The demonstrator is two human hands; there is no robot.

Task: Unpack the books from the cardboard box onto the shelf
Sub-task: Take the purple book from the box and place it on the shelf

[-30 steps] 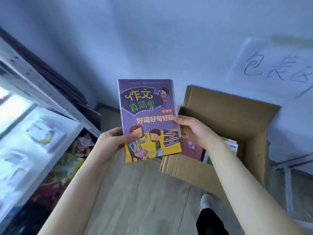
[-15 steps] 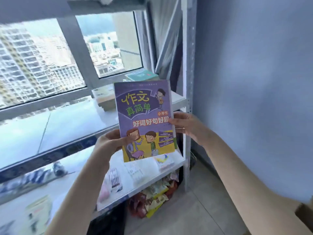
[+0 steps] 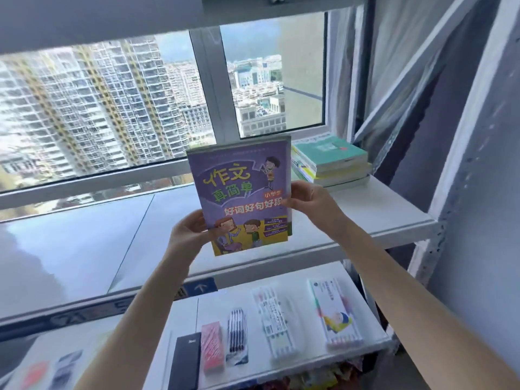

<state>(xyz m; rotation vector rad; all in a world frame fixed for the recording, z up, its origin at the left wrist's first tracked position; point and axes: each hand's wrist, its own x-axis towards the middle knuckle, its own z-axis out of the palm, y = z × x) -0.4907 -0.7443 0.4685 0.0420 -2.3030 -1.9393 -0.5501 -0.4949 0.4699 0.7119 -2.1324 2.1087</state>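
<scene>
Person has turned to the white metal shelf; purple-and-yellow paperback book now up over its front edge, upright, left hand gripping the bottom-left corner, right hand pinching the right side. Green-and-white book stack lies at back-right corner (probable landing spot).

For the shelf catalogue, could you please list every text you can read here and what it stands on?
"作文 真简单": book cover.
"小学生": same cover.
"好词好句好段": same cover, its end partly behind the right hand.
Unreadable: the cover's small print, stacked books, black box, pen packs.
</scene>
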